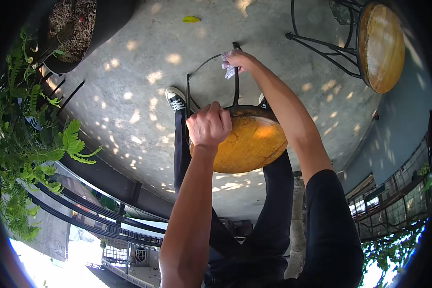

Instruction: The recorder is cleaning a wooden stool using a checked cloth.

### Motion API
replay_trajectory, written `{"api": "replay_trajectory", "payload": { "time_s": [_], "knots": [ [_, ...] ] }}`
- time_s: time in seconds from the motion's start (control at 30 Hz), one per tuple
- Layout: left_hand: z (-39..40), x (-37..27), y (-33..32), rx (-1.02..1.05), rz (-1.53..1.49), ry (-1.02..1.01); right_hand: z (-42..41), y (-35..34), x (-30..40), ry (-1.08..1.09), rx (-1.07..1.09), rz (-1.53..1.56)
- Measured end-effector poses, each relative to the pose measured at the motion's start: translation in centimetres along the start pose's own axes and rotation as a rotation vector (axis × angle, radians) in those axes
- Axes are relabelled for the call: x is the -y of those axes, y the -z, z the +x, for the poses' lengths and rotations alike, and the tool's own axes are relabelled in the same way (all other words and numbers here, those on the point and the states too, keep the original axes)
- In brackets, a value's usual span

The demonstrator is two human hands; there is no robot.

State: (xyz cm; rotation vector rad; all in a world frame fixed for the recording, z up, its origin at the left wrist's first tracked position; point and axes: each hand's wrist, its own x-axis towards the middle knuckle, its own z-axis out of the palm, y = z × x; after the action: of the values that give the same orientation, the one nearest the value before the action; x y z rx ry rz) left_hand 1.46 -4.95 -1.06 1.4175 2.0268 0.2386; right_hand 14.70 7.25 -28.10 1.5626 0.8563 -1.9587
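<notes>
A stool with a round, worn yellow-brown wooden seat (pixel 250 147) is tipped over, its seat turned toward me between my legs. Its dark metal legs (pixel 236 86) point away across the floor. My left hand (pixel 209 126) grips the near-left part of the seat's rim, knuckles up. Further out, my right hand (pixel 242 59) holds a checked cloth (pixel 229 69) around one leg close to its foot. The fingers under that hand are partly hidden. A thin curved metal ring (pixel 204 64) joins the legs near their ends.
Another round-seated stool (pixel 381 46) lies tipped at the upper right. A large dark planter (pixel 109 32) holds soil at the upper left, with leafy branches (pixel 73 140) below it. One fallen leaf (pixel 191 19) rests on the concrete floor (pixel 136 86). A dark railing (pixel 93 203) curves along the lower left.
</notes>
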Motion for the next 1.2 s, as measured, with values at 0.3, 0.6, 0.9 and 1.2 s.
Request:
{"api": "replay_trajectory", "payload": {
  "time_s": [0.3, 0.6, 0.9, 1.2],
  "knots": [
    [-0.1, 1.4, 1.3, -0.080, 0.055, 0.002, -18.9, -5.5, 3.6, 0.069, 0.241, 0.329],
    [-0.4, 2.1, 0.9, -0.071, 0.101, 0.015, -11.5, -5.1, 3.0, -0.003, 0.252, 0.688],
    [0.5, -2.2, -1.0, -0.097, -0.025, -0.004, 3.7, 4.3, -2.5, 0.022, -0.179, 0.055],
    [-0.4, 2.1, 1.4, -0.100, 0.095, 0.012, -15.9, -3.9, 6.7, 0.200, -0.091, -0.350]
  ]
}}
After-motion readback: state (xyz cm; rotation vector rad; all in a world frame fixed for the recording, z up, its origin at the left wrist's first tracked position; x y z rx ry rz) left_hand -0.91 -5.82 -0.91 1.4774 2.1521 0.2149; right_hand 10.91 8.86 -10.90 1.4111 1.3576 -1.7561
